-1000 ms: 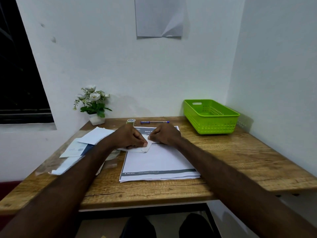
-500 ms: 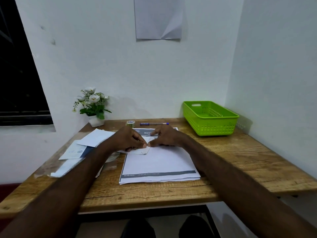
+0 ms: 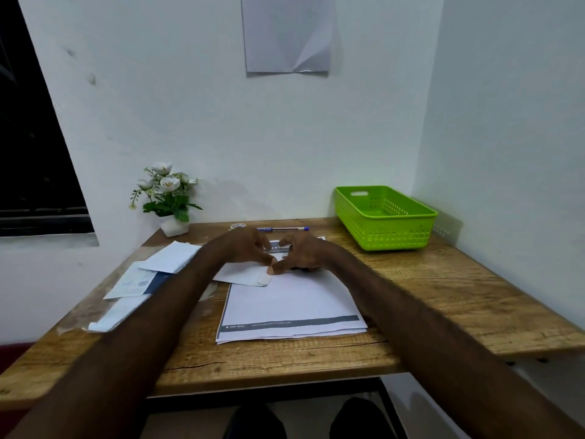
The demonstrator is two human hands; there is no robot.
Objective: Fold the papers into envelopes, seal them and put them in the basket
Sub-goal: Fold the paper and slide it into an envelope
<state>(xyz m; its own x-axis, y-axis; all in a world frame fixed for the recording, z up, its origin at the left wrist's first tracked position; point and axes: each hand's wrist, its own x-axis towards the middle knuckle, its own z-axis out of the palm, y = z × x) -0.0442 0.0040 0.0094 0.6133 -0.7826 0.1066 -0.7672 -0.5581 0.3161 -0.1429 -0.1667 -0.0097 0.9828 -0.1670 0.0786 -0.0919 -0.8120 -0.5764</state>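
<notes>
Setting: small desk corner in a home or modest office room; which of the two cannot be told
Desk (image 3: 474, 299): worn wooden top on a dark frame, pushed into a corner of two plain white walls
Paperwork: stack of printed sheets (image 3: 294, 308) at the centre, loose papers (image 3: 136, 280) to the left
Stationery: pen (image 3: 283, 229) and tape roll (image 3: 238, 226) near the back edge
Storage: green plastic basket (image 3: 384, 231) at the right rear
Decoration: potted white flowers (image 3: 167, 198) at the left rear
Wall: paper notice (image 3: 286, 33) stuck up, one corner curling
Window (image 3: 31, 153): dark, at the left
</notes>
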